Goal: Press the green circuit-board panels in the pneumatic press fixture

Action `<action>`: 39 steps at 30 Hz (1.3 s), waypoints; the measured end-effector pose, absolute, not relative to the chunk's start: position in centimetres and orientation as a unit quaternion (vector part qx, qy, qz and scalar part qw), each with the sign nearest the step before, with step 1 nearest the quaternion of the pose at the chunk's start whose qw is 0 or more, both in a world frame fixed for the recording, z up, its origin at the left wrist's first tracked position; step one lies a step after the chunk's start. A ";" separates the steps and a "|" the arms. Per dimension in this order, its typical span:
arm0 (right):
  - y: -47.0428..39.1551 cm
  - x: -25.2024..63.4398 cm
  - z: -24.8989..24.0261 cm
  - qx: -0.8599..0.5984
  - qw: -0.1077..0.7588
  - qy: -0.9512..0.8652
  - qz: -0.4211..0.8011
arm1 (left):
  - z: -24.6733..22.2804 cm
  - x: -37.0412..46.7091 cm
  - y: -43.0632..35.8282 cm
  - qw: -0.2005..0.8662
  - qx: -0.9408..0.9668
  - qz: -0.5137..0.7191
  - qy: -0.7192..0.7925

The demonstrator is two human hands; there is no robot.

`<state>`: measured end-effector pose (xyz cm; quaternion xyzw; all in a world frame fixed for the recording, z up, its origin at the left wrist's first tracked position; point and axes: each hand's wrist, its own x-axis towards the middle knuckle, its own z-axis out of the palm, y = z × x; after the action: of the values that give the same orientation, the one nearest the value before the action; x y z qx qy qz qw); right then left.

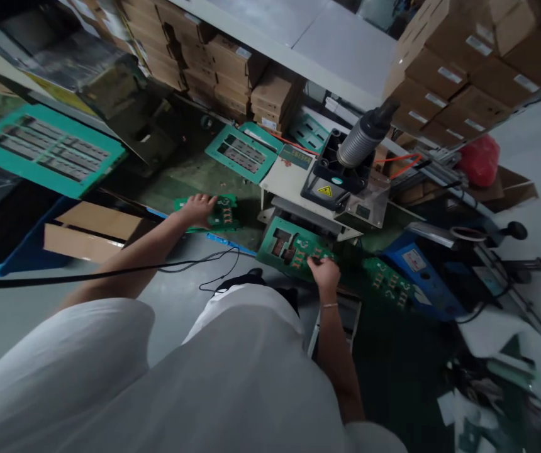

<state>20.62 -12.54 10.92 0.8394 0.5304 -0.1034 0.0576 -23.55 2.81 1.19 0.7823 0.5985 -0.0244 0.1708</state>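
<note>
My left hand (199, 209) is on the left side of a green circuit board (226, 214) lying on the bench, its fingers over the top and closed on the edge. Whether more boards lie beneath is hard to see. My right hand (324, 274) pinches the near right edge of another green circuit board (302, 250). That board lies partly over a green slotted fixture plate (270, 238), in front of a white press machine (294, 179). To the right of my right hand, more green circuit boards (388, 280) lie on the dark green bench top.
A blue machine (424, 274) stands at the right. Green frames (245, 151) lie behind, with another large green frame (48, 148) at the left. An open cardboard box (91, 229) and a black cable (110, 274) are on my left. Stacked cartons (445, 69) stand behind.
</note>
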 end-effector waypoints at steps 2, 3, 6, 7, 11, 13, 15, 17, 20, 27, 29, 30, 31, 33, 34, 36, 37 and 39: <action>-11.3 17.9 9.7 0.827 0.075 0.543 -0.129 | -1.2 -25.4 3.4 0.203 0.776 0.042 0.596; -10.7 16.8 9.1 0.824 0.081 0.543 -0.144 | -2.2 -25.9 3.5 0.213 0.779 0.079 0.584; -9.2 14.5 7.5 0.827 0.089 0.526 -0.178 | -3.7 -25.3 3.5 0.232 0.794 0.157 0.540; -8.8 14.1 7.1 0.831 0.088 0.519 -0.181 | -3.7 -24.5 3.2 0.238 0.802 0.163 0.522; -7.9 13.6 6.1 0.845 0.080 0.501 -0.170 | -1.9 -18.3 1.3 0.254 0.867 0.120 0.412; -7.6 13.7 5.9 0.849 0.079 0.495 -0.169 | -1.2 -14.5 0.3 0.254 0.893 0.099 0.357; -7.4 13.9 5.8 0.849 0.086 0.490 -0.178 | -1.2 -11.0 -0.2 0.254 0.909 0.074 0.323; -7.4 14.4 5.7 0.842 0.096 0.493 -0.199 | -1.6 -8.2 -0.4 0.251 0.919 0.042 0.300; -8.0 16.0 5.4 0.823 0.087 0.526 -0.194 | -2.6 -5.8 -0.2 0.246 0.930 0.016 0.271; -11.1 24.1 3.6 0.678 0.064 0.722 -0.124 | -4.0 -5.5 0.1 0.242 0.938 0.041 0.244; -11.5 25.4 3.0 0.650 0.070 0.746 -0.125 | -4.1 -5.8 0.2 0.249 0.935 0.035 0.249; -11.6 25.7 2.7 0.641 0.070 0.754 -0.128 | -4.1 -5.9 0.2 0.253 0.934 0.032 0.252; -11.7 25.8 2.5 0.634 0.068 0.759 -0.132 | -4.1 -6.0 0.2 0.257 0.932 0.030 0.255; -11.9 25.7 2.4 0.629 0.060 0.762 -0.145 | -4.1 -6.2 0.1 0.265 0.927 0.025 0.266; -12.0 25.6 2.4 0.627 0.056 0.762 -0.153 | -4.1 -6.3 0.1 0.269 0.924 0.022 0.272; -12.0 25.5 2.5 0.627 0.044 0.759 -0.171 | -4.0 -6.3 -0.2 0.277 0.916 0.015 0.289; -11.8 25.7 2.4 0.637 0.033 0.749 -0.177 | -3.9 -6.3 -0.4 0.282 0.912 0.010 0.298; -10.9 26.5 2.3 0.704 -0.002 0.689 -0.169 | -3.6 -6.3 -0.7 0.293 0.903 0.003 0.315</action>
<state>26.47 -10.88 2.29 0.7044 0.6893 -0.1693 -0.0021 -6.30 -0.74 -3.59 0.9027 0.3147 0.0031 0.2934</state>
